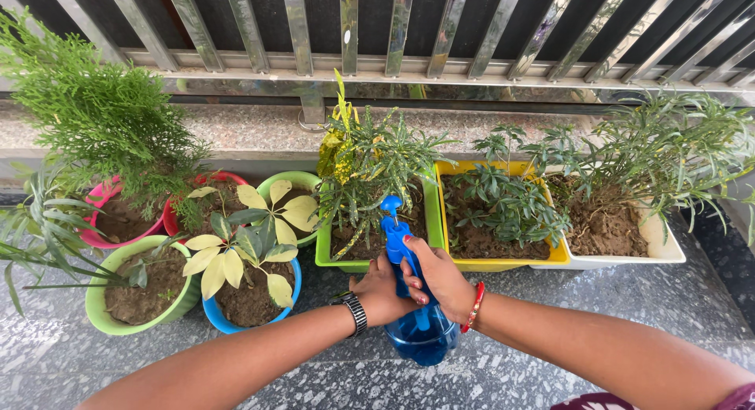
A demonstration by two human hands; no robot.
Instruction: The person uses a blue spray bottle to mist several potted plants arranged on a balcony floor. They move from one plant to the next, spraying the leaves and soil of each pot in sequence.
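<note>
Gripping a blue spray bottle (421,331) low at the near centre of the speckled stone floor (550,316), you are closing both sets of fingers on it: your left hand (381,288) is steadying its neck, your right hand (440,280) is wrapping the pump head (395,229). Judging by the nozzle, you are best keeping it upright and aimed at the green rectangular planter (326,257) just beyond.

Both hands (413,283) hold a spray bottle (417,319) before potted plants (370,182) lined below a railing (393,33).
</note>
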